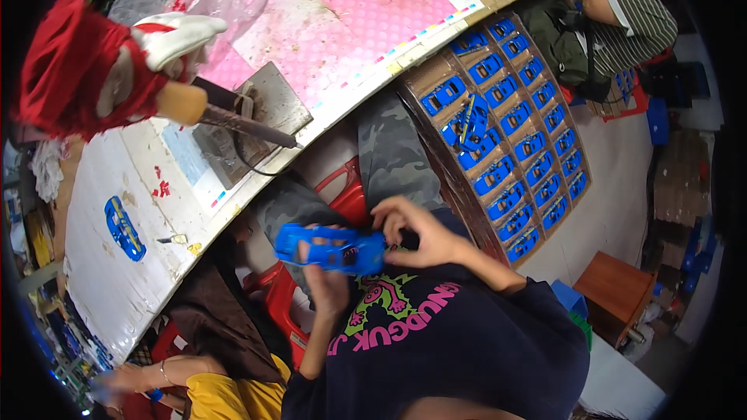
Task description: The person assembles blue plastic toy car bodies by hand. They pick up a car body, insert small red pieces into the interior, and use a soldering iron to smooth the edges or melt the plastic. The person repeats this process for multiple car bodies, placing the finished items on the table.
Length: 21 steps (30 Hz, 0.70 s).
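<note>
A blue toy car body (342,250) with window openings lies across my left hand (328,284), whose fingers are closed round its left part. It is held above my lap, somewhat blurred. My right hand (420,233) is at the car's right end, fingers curled and apart from the thumb. The thumb looks close to that end; whether it touches cannot be told. Nothing can be made out between the right fingers.
A cardboard tray (436,85) of blue car bodies stands at my right. On the table (93,288) lie another blue car (124,228), a small blade (173,239) and a red-wrapped hot iron (249,126) on a metal block. Co-workers sit at lower left and upper right.
</note>
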Motion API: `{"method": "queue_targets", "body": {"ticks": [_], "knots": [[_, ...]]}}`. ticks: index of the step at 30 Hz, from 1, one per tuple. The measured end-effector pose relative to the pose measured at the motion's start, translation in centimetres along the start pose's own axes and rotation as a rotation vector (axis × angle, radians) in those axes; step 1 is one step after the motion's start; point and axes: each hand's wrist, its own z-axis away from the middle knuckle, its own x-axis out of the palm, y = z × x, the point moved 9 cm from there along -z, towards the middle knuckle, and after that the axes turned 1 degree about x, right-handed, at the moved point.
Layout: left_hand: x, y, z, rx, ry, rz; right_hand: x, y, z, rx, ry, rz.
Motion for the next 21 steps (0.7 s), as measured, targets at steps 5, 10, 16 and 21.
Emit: {"method": "queue_targets", "body": {"ticks": [5,10,16,21], "knots": [[-2.9,14.4,-2.2,0.457,0.013,0.384,-15.2,-5.6,-1.9,-0.181,0.673,0.22],[-9.3,29.9,-5.0,0.841,0.587,-0.7,-30.1,-11.8,-5.5,-0.626,1.0,0.559],[-11.4,31.8,-13.7,0.605,0.606,-1.395,-37.5,-12.9,-11.9,-0.536,1.192,1.328],[-14.2,31.9,-13.2,0.729,0.705,-1.56,-37.0,-12.2,-12.6,-0.31,1.204,1.434]]}}
